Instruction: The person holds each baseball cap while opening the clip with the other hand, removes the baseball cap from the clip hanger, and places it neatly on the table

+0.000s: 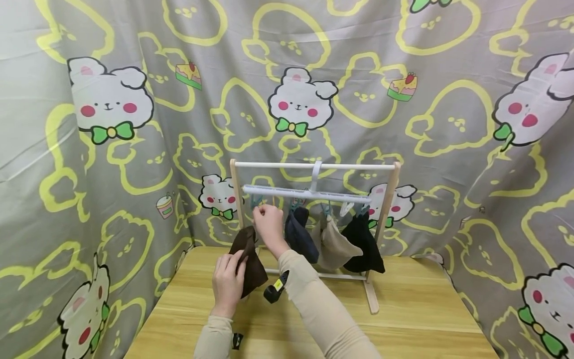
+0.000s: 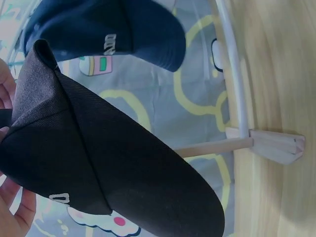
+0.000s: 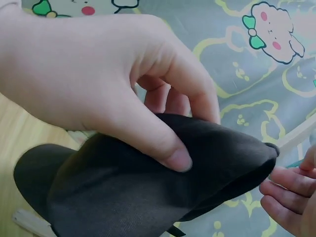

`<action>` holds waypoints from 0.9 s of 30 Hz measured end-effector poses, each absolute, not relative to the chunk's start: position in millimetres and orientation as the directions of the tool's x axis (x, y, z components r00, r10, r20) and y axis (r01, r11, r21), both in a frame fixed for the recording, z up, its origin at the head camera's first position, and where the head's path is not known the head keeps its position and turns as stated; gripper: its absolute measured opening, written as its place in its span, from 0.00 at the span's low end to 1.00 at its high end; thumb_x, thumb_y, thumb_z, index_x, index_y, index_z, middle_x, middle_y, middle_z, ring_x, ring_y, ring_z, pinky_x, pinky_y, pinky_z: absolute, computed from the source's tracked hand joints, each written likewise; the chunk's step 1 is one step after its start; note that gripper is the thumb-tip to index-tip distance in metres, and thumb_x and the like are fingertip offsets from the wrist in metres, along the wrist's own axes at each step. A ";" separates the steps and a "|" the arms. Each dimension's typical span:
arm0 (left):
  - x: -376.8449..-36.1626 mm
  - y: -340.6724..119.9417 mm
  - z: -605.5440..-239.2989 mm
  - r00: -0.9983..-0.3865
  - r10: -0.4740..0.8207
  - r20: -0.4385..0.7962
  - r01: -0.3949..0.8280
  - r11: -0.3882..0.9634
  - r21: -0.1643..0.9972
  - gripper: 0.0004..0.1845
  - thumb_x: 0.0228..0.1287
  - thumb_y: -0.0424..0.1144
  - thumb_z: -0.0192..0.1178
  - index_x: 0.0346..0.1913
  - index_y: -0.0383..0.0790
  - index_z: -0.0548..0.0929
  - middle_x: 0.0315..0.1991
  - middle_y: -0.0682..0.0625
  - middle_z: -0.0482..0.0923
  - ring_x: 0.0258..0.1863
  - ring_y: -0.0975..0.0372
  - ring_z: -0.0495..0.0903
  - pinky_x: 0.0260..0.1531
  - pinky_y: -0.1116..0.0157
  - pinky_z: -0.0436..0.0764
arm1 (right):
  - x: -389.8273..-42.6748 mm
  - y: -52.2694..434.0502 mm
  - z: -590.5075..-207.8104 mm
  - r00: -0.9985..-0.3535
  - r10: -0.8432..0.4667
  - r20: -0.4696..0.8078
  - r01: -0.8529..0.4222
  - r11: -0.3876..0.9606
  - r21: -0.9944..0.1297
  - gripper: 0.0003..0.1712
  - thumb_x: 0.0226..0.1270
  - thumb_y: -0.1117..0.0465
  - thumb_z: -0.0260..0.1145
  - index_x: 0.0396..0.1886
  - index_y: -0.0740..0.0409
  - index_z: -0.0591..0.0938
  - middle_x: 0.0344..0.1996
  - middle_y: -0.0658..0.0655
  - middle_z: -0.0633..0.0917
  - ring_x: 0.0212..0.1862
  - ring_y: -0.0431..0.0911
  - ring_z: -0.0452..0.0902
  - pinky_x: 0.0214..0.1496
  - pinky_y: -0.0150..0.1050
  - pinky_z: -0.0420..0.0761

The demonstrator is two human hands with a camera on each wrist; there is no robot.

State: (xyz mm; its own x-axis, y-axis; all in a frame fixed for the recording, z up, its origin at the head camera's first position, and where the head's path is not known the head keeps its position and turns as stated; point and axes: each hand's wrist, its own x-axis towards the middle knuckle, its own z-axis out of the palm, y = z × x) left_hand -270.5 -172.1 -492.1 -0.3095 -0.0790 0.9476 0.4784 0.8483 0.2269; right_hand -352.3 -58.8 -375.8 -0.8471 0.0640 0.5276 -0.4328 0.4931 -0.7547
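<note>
A dark brown cap (image 1: 253, 269) hangs from my left hand (image 1: 227, 280), whose thumb and fingers pinch its crown. In the right wrist view that left hand (image 3: 113, 79) reaches in from the left, with the cap (image 3: 118, 192) folded under its thumb. My right hand (image 1: 269, 227) is raised beside the left end of a pale clip hanger (image 1: 305, 193). Its curled fingers pinch a teal clip (image 1: 256, 200), mostly hidden, close to the cap's edge. In the left wrist view, the cap's brim (image 2: 163, 177) points toward the table, and a small light mark shows on its front.
Right of my hands, a navy cap (image 1: 301, 237), a beige cap (image 1: 336, 247) and a black cap (image 1: 365, 244) hang from clips. A white clip (image 1: 346, 208) hangs between the last two. The wooden rack (image 1: 389, 199) stands on the table (image 1: 179, 309) before a patterned curtain (image 1: 358, 40).
</note>
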 end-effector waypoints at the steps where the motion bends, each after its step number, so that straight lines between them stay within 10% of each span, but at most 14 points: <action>1: -270.7 -172.4 -492.5 -0.309 -0.075 0.948 0.481 0.848 0.224 0.11 0.51 0.27 0.70 0.40 0.35 0.85 0.28 0.44 0.75 0.29 0.52 0.73 0.31 0.60 0.73 | -352.4 -58.0 -375.2 -0.846 0.067 0.529 -0.430 0.499 -0.752 0.17 0.65 0.58 0.61 0.16 0.51 0.85 0.14 0.47 0.86 0.20 0.40 0.80 0.28 0.31 0.76; 27: -270.6 -178.2 -496.0 -0.317 -0.086 0.944 0.467 0.853 0.235 0.12 0.50 0.26 0.70 0.39 0.36 0.85 0.28 0.44 0.76 0.29 0.53 0.74 0.32 0.62 0.72 | -367.1 -27.5 -366.1 -0.803 0.073 0.591 -0.491 0.480 -0.727 0.12 0.68 0.53 0.64 0.32 0.56 0.85 0.26 0.53 0.88 0.26 0.43 0.82 0.29 0.32 0.78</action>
